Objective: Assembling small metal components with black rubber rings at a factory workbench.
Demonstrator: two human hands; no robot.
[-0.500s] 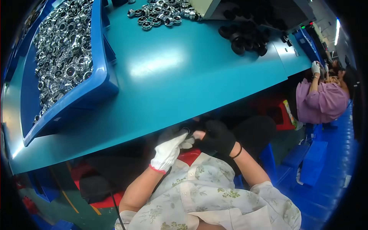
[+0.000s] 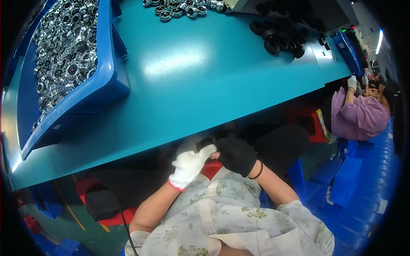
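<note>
In a white knit glove with a pink cuff, my left hand [image 2: 190,164] is closed, thumb pressed toward the other hand. My right hand [image 2: 237,155], in a black glove with bare fingertips, is closed against it. They meet in front of my lap, just below the table edge. Between them is a small dark thing [image 2: 205,143], mostly covered by the fingers, its kind not readable. Nearest on the left, a blue bin [image 2: 112,81] holds many shiny chrome round parts [image 2: 70,55] with dark centres.
On the teal table [image 2: 171,94], more chrome parts [image 2: 183,10] lie at the back. Black rings [image 2: 284,40] are heaped at the back right beside a box-like housing [image 2: 243,5]. A co-worker in a purple top [image 2: 361,113] sits far right, near a red stool [image 2: 305,123].
My left hand has turned, its back and thumb now facing up over the small dark thing. My right hand has shifted slightly left and down. The view has tilted a little.
</note>
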